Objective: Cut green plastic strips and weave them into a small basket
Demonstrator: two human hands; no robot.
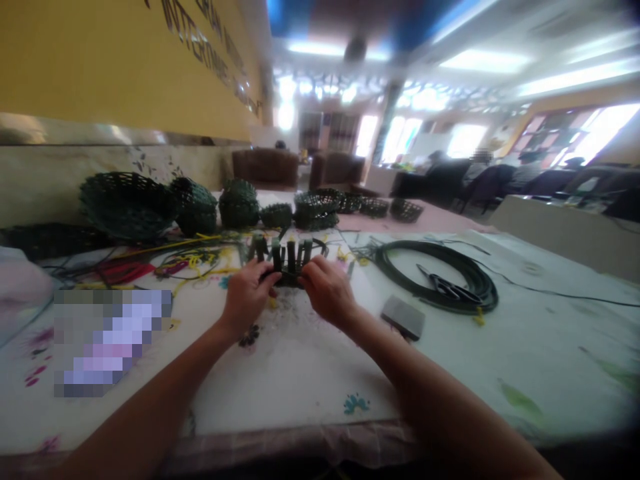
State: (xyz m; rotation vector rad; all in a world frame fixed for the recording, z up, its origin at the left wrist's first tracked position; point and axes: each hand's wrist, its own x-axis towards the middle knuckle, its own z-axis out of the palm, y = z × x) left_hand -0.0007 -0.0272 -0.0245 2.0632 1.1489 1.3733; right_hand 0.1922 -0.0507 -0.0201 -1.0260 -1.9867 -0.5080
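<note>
A small, partly woven dark green basket (291,257) with upright strips stands on the table between my hands. My left hand (251,288) pinches its left side, the thumb and fingers pressed on a strip near the base. On the right side, my right hand (327,287) is closed on the same basket, fingers bent around its lower edge. Loose dark strips curve out behind it. The fingertips partly hide the lower weave.
Finished dark green baskets (127,205) line the back of the table. A coil of dark strip (440,253) lies right, with scissors (453,291) on it. A grey block (403,317) sits near my right forearm. Yellow and red scraps (125,272) lie left; people sit far back.
</note>
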